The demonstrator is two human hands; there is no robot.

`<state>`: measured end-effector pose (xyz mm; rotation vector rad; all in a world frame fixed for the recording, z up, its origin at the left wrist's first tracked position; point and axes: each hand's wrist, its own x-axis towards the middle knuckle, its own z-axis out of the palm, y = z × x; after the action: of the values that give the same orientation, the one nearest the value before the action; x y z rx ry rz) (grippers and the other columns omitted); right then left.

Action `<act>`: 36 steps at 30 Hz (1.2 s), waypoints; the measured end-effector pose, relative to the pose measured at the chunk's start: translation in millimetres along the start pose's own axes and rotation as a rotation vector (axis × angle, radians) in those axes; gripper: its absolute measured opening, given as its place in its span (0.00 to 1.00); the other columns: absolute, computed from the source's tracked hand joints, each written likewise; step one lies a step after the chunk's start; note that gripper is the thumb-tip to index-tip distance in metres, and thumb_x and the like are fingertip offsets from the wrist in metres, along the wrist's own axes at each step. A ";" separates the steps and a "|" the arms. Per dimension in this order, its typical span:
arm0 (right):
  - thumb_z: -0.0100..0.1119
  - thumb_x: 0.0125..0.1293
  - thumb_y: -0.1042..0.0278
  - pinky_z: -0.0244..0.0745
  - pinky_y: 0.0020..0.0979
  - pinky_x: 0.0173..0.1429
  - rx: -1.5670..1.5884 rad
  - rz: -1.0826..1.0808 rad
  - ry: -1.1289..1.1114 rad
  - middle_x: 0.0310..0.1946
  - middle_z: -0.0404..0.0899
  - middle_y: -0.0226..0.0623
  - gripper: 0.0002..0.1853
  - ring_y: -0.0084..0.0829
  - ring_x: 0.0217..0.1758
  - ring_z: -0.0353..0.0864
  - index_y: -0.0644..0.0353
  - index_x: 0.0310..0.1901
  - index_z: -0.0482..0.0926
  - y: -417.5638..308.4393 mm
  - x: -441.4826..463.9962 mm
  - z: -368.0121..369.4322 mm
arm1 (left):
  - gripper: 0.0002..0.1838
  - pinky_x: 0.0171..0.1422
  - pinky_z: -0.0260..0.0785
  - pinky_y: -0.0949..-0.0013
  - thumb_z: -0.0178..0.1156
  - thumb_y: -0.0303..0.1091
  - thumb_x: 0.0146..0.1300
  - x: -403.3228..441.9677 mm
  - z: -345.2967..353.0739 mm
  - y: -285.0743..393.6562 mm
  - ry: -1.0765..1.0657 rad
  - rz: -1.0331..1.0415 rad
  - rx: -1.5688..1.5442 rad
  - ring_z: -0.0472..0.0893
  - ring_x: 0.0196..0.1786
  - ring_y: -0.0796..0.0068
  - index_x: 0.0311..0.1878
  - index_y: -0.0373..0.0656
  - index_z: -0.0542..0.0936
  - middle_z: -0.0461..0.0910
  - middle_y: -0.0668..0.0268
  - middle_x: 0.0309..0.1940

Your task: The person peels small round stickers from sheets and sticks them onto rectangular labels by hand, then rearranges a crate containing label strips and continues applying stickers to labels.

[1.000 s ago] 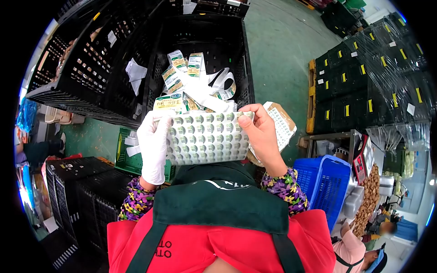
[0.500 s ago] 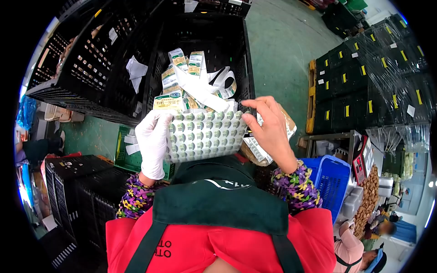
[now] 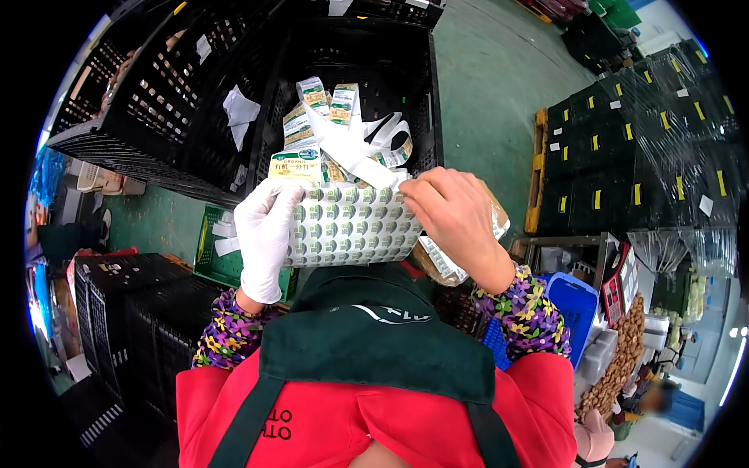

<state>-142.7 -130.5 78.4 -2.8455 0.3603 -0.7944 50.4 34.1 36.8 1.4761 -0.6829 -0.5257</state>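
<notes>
A white sheet of small round green stickers is held up in front of my apron. My left hand, in a white glove, pinches its upper left edge between thumb and fingers. At the upper right corner, the bare fingers of my right hand are closed together on the sheet; whether a single sticker is between them, I cannot tell. Just beyond lie loose strips of printed labels, curled over one another inside a black crate. Below my right wrist, a brown and white package is partly hidden.
Black slatted crates stand at the left, with a green crate nearer. At the right are film-wrapped stacked crates, a blue basket, a red device with buttons and heaped brown produce. A person in pink is at lower right.
My right hand's thumb and fingers, apart before, have closed at the sheet's upper right corner. The sheet now lies at a slightly different tilt. My left hand keeps its hold.
</notes>
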 end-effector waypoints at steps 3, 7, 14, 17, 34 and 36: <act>0.68 0.49 0.74 0.70 0.33 0.45 -0.049 -0.105 0.060 0.29 0.75 0.29 0.10 0.32 0.33 0.76 0.55 0.35 0.79 7.0 -4.4 4.1 | 0.05 0.41 0.66 0.82 0.58 0.24 0.64 4.2 0.0 0.9 0.003 -0.093 -0.023 0.74 0.34 0.88 0.38 0.33 0.82 0.81 0.71 0.31; 0.64 0.58 0.74 0.71 0.28 0.48 0.139 -0.066 0.222 0.30 0.75 0.26 0.06 0.25 0.32 0.74 0.57 0.36 0.76 13.2 -10.8 9.7 | 0.05 0.42 0.67 0.80 0.58 0.25 0.65 7.4 4.2 -2.5 0.009 -0.140 -0.097 0.76 0.34 0.87 0.37 0.34 0.82 0.82 0.70 0.31; 0.57 0.69 0.70 0.71 0.21 0.48 1.530 0.782 -0.215 0.30 0.73 0.23 0.04 0.15 0.34 0.71 0.60 0.39 0.76 -22.2 49.8 17.4 | 0.04 0.43 0.73 0.74 0.65 0.27 0.58 -6.7 31.1 1.6 -0.388 0.216 0.127 0.83 0.38 0.77 0.37 0.40 0.84 0.86 0.64 0.35; 0.59 0.67 0.67 0.71 0.22 0.39 1.444 0.706 -0.020 0.32 0.78 0.27 0.07 0.16 0.33 0.73 0.62 0.38 0.78 -17.4 79.9 28.2 | 0.05 0.39 0.72 0.68 0.66 0.33 0.56 -15.1 35.0 -6.6 -0.435 0.307 0.226 0.82 0.33 0.66 0.34 0.44 0.85 0.84 0.64 0.31; 0.61 0.65 0.67 0.55 0.20 0.23 1.172 0.943 -0.067 0.19 0.71 0.19 0.09 0.09 0.21 0.62 0.63 0.32 0.76 -29.1 23.8 44.9 | 0.08 0.48 0.72 0.70 0.63 0.26 0.58 -30.2 33.3 6.5 -0.218 -0.015 0.012 0.82 0.41 0.71 0.40 0.36 0.85 0.84 0.61 0.39; 0.62 0.65 0.66 0.56 0.22 0.23 1.117 0.896 -0.097 0.18 0.71 0.21 0.10 0.10 0.21 0.63 0.64 0.32 0.76 -26.7 23.3 43.1 | 0.07 0.46 0.72 0.72 0.64 0.24 0.56 -32.6 35.8 8.7 -0.210 -0.002 0.032 0.82 0.40 0.72 0.39 0.37 0.85 0.84 0.62 0.38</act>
<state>-95.7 -107.3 59.3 -1.4406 0.7733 -0.4197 1.5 31.6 41.3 1.4639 -0.8575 -0.6810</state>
